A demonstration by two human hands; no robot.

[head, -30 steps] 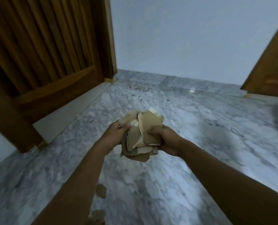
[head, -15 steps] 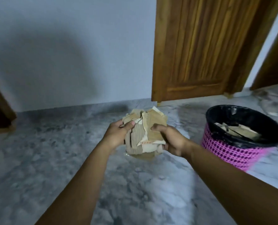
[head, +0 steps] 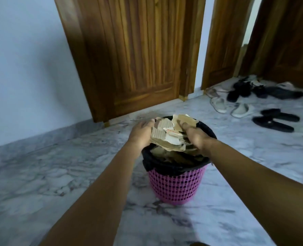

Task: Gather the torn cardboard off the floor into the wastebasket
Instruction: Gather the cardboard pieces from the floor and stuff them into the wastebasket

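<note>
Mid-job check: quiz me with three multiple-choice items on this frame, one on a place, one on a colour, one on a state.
1. Where is the cardboard bundle?
A on a table
B above the mouth of the wastebasket
C on a chair

2. What colour is the mesh wall of the wastebasket?
A green
B white
C pink

3. How are the hands?
A the left hand and the right hand both hold the bundle
B both are empty
C one holds, one hangs free

Answers:
1 B: the bundle sits over the rim of the black liner.
2 C: pink mesh shows below the liner.
3 A: each hand grips one side of the bundle.
</note>
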